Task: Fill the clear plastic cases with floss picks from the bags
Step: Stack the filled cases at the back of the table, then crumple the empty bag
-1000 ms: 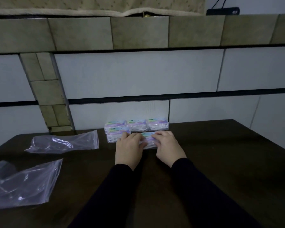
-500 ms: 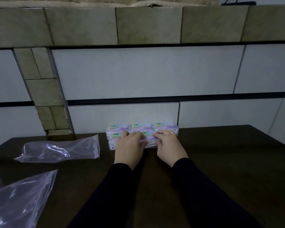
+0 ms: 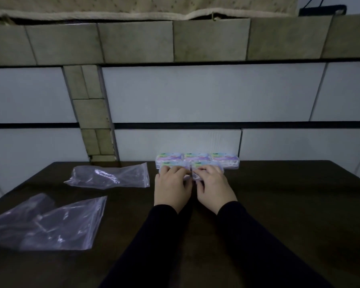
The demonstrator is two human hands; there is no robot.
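Left to right on the dark table (image 3: 279,215):

- 2 clear plastic bags, both lying flat and crumpled. Near bag (image 3: 50,223) at the left edge, close to the person. Far bag (image 3: 110,176) further back, just left of the hands. Apart from each other. Can't tell if any picks are left inside.
- 5 cases counted, grouped at the back of the table against the tiled wall (image 3: 195,96). Back row: 3 side by side, touching: left case (image 3: 169,157), middle case (image 3: 197,157), right case (image 3: 225,159). Front row: 2, mostly hidden under the hands: front-left case (image 3: 170,164), front-right case (image 3: 208,164). All show pale purple contents and printed labels, lids look closed.
- Left hand (image 3: 173,186) palm down, fingers curled over the front-left case, gripping it.
- Right hand (image 3: 213,185) palm down, fingers curled over the front-right case, gripping it.
- Hands just beside each other, fingertips nearly meeting at the seam between the 2 front cases. Both sleeves black.
- Loose floss picks: none distinguishable at this light level.
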